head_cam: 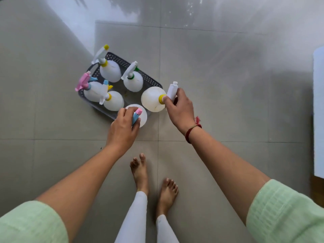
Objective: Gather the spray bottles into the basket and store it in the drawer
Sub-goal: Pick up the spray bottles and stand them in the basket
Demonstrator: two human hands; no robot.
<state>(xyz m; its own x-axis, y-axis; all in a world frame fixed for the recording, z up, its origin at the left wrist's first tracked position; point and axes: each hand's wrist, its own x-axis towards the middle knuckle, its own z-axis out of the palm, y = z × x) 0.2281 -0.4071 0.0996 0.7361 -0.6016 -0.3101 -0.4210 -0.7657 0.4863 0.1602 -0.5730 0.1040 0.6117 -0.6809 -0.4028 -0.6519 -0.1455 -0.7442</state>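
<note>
A dark grey perforated basket [149, 78] sits on the tiled floor. Several white spray bottles stand in it: one with a yellow collar at the back [110, 71], one with a green collar [133, 81], a pink-and-blue headed one [92, 92] at the left, and another yellow-collared one [114, 100]. My left hand [122, 130] grips the blue-and-pink head of a white bottle [142, 114] at the basket's near corner. My right hand [178, 109] holds the white head of a yellow-collared bottle [152, 101], tilted over the basket's right corner.
Grey floor tiles surround the basket. My bare feet [140, 172] stand just behind it. A white piece of furniture [318, 111] runs along the right edge, with a strip of brown wood below it.
</note>
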